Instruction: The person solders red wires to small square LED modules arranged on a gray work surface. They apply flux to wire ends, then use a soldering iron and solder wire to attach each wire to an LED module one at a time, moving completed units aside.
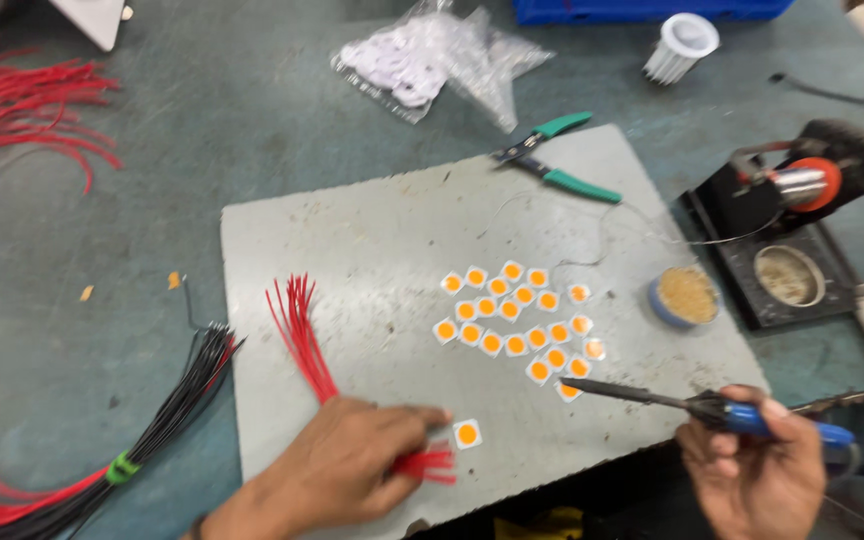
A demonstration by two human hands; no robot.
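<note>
Red wires lie in a bundle under the left hand, which presses down on them with fingers curled around their near ends, so the frayed red tips poke out just past the fingertips while the far ends fan away from the hand across a grey work board. Just beside those fingertips, on the side toward the right hand, sits a single small white square chip with an orange centre. The right hand is closed around the blue handle of a soldering iron, whose dark tip points toward the left hand and ends near a cluster of similar orange-centred chips lying beyond both hands. The two hands are well apart. Beyond the right hand are a small round tin of tan material and a black soldering stand. Farther away rest green-handled cutters and a clear bag of white parts. Outward of the left hand lies a bundle of black wires tied with a green band, and well beyond it, more loose red wires on the green table.
</note>
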